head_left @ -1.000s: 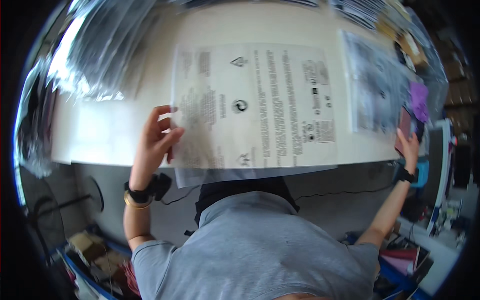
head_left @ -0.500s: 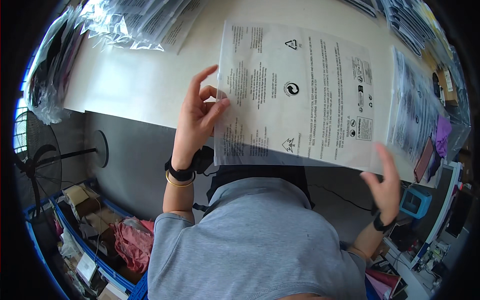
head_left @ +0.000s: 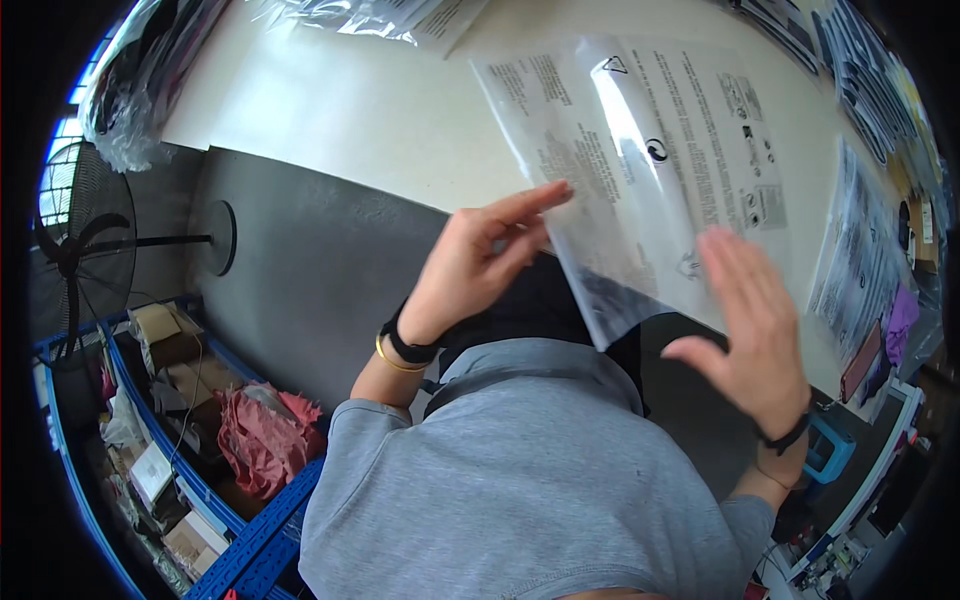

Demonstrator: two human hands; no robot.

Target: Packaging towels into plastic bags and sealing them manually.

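A large clear plastic bag with dark printed text and symbols lies tilted across the table's front edge. It bows upward in the middle, and its near left corner hangs over the edge. My left hand is at the bag's left side, index finger stretched over its margin and thumb close below; the edge appears caught between them. Over the bag's near right part, my right hand is open, fingers straight and thumb spread. Motion blurs it slightly. Whether its fingertips touch the plastic is not visible.
Bagged packs lie on the pale table at the far left, with a stack of clear bags at the right. A standing fan and blue-framed bins with red cloth stand at left. Purple cloth lies on the right edge.
The bag has turned, shifted right and bowed up in the middle. My left hand has moved right with its edge; my right hand has come up and inward over the bag. The view has shifted.
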